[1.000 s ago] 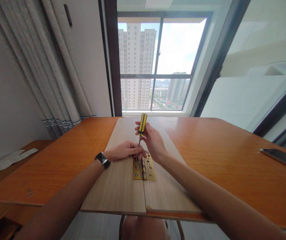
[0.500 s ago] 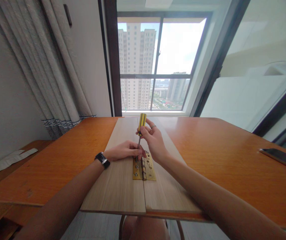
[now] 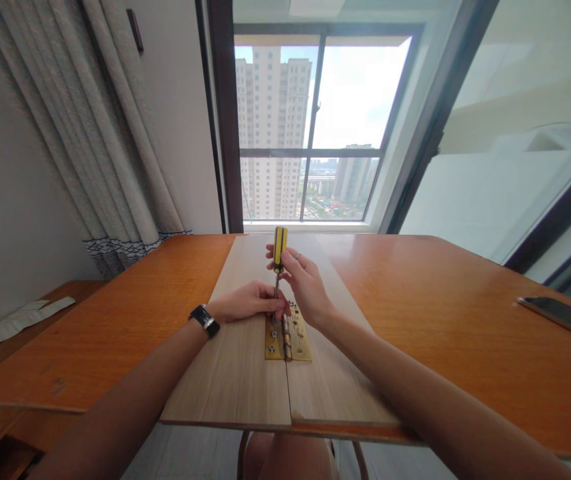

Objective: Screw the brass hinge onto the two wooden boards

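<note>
Two pale wooden boards [image 3: 235,360] lie side by side on the orange table [image 3: 445,333], joined by a brass hinge [image 3: 288,340]. My right hand [image 3: 305,287] grips a yellow-and-black screwdriver [image 3: 278,250] held upright, its tip down at the hinge's far left corner. My left hand [image 3: 248,301], a black watch on its wrist, rests on the left board with fingertips pinching the shaft near the tip. The screw under the tip is hidden by my fingers.
A dark phone [image 3: 562,319] lies near the table's right edge. A white folded paper [image 3: 15,321] sits on a lower wooden surface at the left. Curtains [image 3: 90,133] hang at the left, and a window [image 3: 310,127] stands behind the table's far edge.
My right hand has shifted its fingers round the screwdriver handle, opening and closing on it again. The handle has tipped slightly to the left. My left hand and the boards have stayed put.
</note>
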The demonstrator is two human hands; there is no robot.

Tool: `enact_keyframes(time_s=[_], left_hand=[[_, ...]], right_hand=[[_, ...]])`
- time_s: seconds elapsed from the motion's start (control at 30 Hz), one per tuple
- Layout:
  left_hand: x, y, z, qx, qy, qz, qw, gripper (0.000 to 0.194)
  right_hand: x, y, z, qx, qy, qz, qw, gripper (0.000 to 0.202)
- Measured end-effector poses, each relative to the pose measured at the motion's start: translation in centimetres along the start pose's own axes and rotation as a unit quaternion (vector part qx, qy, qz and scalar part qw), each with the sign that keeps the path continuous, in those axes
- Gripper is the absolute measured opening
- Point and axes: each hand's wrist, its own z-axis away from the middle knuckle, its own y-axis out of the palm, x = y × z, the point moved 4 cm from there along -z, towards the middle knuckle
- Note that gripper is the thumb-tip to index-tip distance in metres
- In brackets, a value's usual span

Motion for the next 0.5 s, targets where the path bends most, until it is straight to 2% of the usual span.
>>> enact_keyframes(time_s=[0.1,0.2,0.5], left_hand=[[0.15,-0.08,-0.01,-0.001,-0.004,-0.006,1.000,0.042],[0.19,-0.11,0.02,-0.003,-0.011,-0.010,1.000,0.044],[0.00,0.07,0.07,0.001,-0.016,0.020,1.000,0.035]], right_hand=[[0.10,-0.05,0.03,-0.007,-0.017,0.067,0.998,0.033],[-0.03,-0.15,-0.04,-0.014,-0.019,0.089,0.996,0.035],[0.31,-0.06,-0.13,-0.027,-0.013,0.013,0.999,0.033]])
